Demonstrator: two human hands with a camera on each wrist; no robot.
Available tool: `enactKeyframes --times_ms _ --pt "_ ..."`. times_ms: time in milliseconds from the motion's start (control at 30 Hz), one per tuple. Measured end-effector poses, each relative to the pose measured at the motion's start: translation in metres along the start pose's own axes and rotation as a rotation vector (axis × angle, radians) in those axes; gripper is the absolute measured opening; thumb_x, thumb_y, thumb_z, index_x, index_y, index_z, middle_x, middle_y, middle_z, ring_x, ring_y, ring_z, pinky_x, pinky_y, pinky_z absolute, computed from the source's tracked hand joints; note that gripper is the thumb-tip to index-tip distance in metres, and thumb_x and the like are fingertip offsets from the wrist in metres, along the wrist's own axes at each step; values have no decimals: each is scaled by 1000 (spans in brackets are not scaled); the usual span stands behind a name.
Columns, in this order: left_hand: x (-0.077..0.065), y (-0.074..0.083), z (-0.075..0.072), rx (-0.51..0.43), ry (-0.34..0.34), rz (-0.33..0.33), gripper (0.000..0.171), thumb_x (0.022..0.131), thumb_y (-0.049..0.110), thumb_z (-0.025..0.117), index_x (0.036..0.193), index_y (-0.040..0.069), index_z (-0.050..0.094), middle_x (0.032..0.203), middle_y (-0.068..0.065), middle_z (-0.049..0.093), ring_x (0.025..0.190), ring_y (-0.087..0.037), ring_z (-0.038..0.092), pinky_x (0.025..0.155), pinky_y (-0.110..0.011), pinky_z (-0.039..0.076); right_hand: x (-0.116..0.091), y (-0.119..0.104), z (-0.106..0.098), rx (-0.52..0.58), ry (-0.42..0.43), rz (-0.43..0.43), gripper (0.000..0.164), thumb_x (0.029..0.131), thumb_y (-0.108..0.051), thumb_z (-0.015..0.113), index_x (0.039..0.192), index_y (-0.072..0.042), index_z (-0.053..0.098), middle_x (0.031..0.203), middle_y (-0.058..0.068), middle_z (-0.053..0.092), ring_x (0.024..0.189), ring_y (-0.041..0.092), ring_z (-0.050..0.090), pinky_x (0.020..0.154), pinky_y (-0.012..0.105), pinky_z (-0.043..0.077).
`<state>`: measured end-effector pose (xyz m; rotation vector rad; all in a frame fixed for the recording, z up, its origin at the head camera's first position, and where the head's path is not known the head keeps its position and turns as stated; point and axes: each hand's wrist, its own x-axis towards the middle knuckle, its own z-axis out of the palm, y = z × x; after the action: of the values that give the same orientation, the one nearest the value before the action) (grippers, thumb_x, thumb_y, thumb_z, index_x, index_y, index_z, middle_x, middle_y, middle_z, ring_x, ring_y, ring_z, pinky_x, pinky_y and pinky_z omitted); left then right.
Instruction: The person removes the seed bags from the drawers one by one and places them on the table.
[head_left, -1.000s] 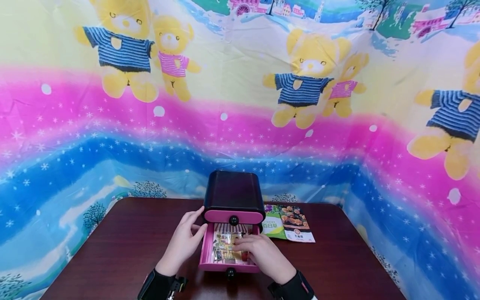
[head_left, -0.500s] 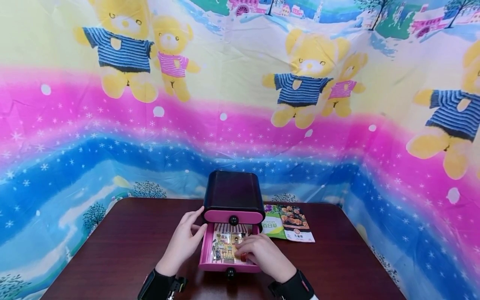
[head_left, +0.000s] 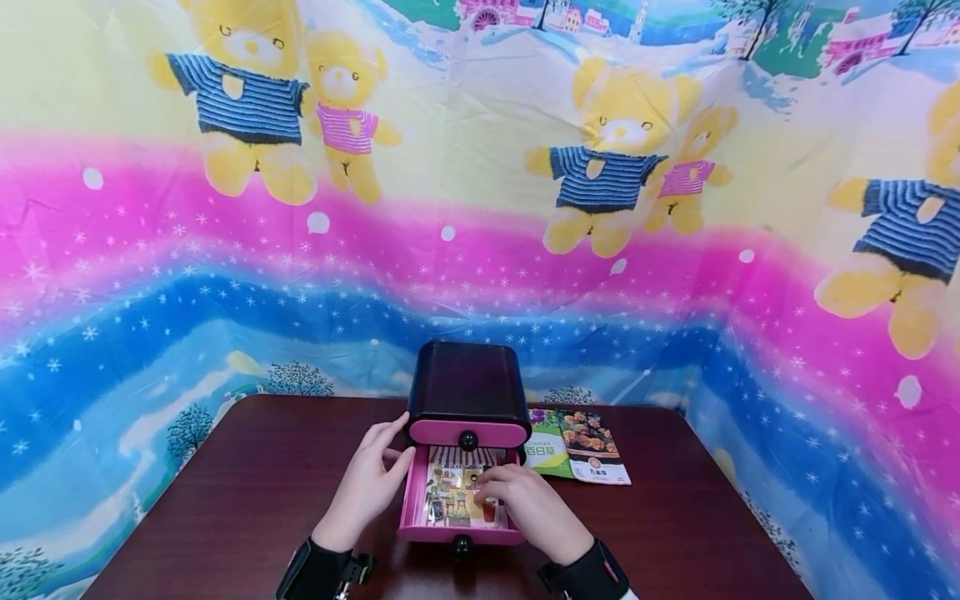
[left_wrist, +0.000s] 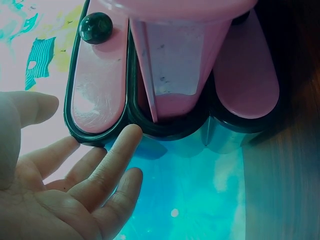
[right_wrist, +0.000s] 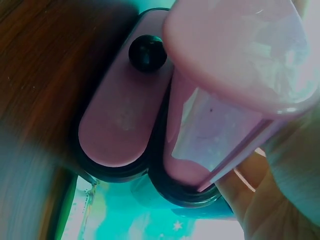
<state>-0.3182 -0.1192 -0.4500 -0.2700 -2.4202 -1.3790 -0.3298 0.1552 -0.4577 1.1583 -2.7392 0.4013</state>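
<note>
A small black drawer chest [head_left: 468, 379] with pink fronts stands on the table. Its pink drawer [head_left: 420, 534] below the top one is pulled out. Inside lies a shiny, thin packet or sheet [head_left: 447, 500] printed with a room scene; which of the two I cannot tell. My left hand [head_left: 366, 475] rests its fingertips against the chest's left side, fingers spread. My right hand [head_left: 534, 510] reaches over the drawer's right wall, bent fingertips on the printed sheet and covering part of it. In the left wrist view, the upper and lower drawers [left_wrist: 245, 75] are closed.
Right of the chest lie a green printed packet [head_left: 546, 450] and a dark packet with orange flowers [head_left: 592, 446], side by side. Brown tabletop [head_left: 262, 483] surrounds the chest. A patterned cloth [head_left: 465, 275] with bears hangs behind it.
My right fingers have shifted slightly rightward across the sheet, showing more of its print. The left hand, chest and drawer stay where they were.
</note>
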Motion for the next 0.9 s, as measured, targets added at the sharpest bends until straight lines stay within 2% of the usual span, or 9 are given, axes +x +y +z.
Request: enactKeyframes --times_ms 267,533,900 --pt "-1 2 -1 0 -3 -4 56 99 13 67 152 14 50 139 -14 53 95 -23 69 57 -24 50 1 2 1 27 -27 11 40 99 3 58 112 -29 79 123 -8 70 117 12 62 105 40 48" --pt "0 1 0 2 4 6 56 99 13 67 152 14 50 139 -14 53 93 -22 69 57 -23 51 1 2 1 -15 -13 -9 34 95 -3 67 111 -31 80 121 -9 71 114 11 63 102 39 50" --pt "0 0 0 11 0 -3 56 99 14 67 152 15 50 139 -14 53 95 -22 69 58 -23 51 0 3 1 -12 10 -40 27 96 -5 67 107 -27 80 119 -8 72 113 10 65 102 36 51"
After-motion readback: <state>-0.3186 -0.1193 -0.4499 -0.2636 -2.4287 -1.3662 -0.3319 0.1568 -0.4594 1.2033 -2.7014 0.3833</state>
